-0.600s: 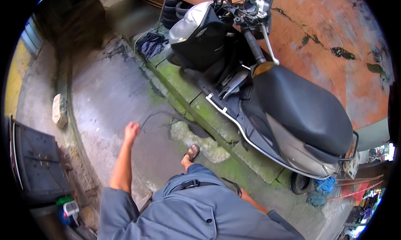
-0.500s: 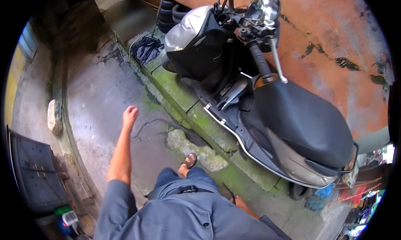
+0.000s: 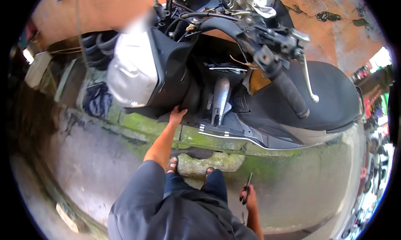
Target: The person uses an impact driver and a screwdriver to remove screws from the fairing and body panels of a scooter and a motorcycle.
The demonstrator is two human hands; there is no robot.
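A scooter (image 3: 240,102) is seen across the upper middle of the frame, stood on a mossy ledge (image 3: 192,135) in front of an orange wall (image 3: 92,14). Its silver front panel (image 3: 131,68) is placed left of centre, its dark seat (image 3: 330,89) at the right. Beside the lower edge of the front bodywork, near the centre, the left hand (image 3: 177,114) is held with the arm stretched out; whether its grip is open or closed, and whether the bodywork is touched, cannot be told. At the lower right, a dark, pointed tool (image 3: 247,190), possibly scissors, is clasped in the grip of the right hand (image 3: 249,197), its tip directed upward, well apart from the scooter. A silver part (image 3: 220,100) is seen on the footboard, at the centre. Tyres (image 3: 100,49) are stacked at the upper left, and dark cloth (image 3: 98,100) is bunched below them.
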